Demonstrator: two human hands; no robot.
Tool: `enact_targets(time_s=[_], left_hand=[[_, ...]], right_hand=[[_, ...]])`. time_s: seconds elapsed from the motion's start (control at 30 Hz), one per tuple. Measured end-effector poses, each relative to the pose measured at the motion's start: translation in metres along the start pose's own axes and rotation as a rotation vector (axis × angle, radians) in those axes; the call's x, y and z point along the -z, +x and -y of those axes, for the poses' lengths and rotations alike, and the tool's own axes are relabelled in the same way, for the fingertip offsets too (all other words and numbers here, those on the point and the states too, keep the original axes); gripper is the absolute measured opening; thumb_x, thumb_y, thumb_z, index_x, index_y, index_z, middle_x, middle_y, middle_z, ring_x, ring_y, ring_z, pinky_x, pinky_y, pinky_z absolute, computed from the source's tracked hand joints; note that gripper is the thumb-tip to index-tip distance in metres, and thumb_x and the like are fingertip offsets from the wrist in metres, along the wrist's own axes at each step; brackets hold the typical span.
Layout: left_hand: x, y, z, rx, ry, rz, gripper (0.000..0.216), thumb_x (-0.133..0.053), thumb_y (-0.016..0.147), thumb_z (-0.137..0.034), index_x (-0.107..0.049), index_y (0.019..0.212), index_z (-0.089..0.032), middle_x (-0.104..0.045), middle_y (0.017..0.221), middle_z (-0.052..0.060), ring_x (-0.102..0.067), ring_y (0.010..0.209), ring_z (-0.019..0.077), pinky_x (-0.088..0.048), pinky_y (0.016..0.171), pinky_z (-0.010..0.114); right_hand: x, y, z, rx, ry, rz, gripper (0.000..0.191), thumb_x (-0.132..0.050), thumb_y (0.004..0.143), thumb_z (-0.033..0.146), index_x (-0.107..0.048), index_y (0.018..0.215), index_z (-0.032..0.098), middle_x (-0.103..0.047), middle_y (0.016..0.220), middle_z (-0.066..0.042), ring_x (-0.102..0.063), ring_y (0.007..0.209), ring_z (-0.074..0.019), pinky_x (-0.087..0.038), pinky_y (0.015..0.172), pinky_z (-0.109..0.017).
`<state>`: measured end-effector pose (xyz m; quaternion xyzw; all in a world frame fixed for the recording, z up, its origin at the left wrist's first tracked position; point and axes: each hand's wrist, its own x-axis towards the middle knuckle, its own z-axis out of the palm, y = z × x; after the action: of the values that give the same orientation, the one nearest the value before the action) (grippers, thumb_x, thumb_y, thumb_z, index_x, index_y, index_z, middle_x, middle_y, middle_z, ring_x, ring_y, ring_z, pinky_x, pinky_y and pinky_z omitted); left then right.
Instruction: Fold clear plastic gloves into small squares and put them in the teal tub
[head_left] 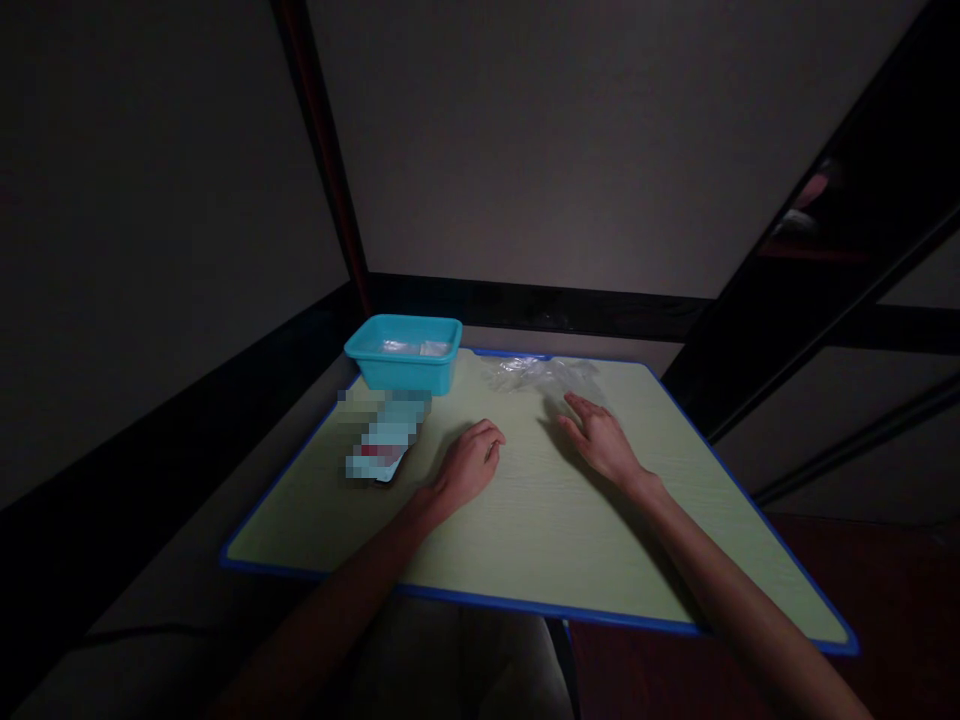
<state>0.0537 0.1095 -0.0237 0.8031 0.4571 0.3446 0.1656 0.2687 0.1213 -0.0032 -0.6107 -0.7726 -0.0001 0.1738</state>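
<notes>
My left hand (469, 465) rests on the pale green table top (525, 530), its fingers curled loosely under, with nothing visible in them. My right hand (600, 440) lies flat on the table with its fingers stretched out, the fingertips close to a crumpled clear plastic bag (540, 375) at the far edge. Left of my left hand lies a flat blurred-out object (382, 440). A teal plastic tub (405, 352) stands at the far left corner, with something pale and clear inside it.
The table has a blue rim (480, 600) and stands in a dim room. Dark slanted bars (787, 310) rise at the right and a dark red pole (330, 160) behind the tub. A plain wall is behind.
</notes>
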Motion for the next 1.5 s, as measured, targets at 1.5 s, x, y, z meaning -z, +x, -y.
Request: enact_targets(time_s=[1.5], left_hand=[[-0.029,0.029,0.017,0.454,-0.765,-0.134,0.026,-0.058,0.068,-0.006,-0.061,0.092,-0.013,-0.068,0.095,0.008,-0.063,0.091,0.0193,-0.049,0.084,0.032]], right_hand=[[-0.001,-0.039,0.07,0.65,-0.056,0.152,0.042,-0.045,0.089,0.024,-0.047,0.126,0.005,-0.061,0.117,-0.016,-0.059,0.098,-0.0253,-0.049,0.082,-0.039]])
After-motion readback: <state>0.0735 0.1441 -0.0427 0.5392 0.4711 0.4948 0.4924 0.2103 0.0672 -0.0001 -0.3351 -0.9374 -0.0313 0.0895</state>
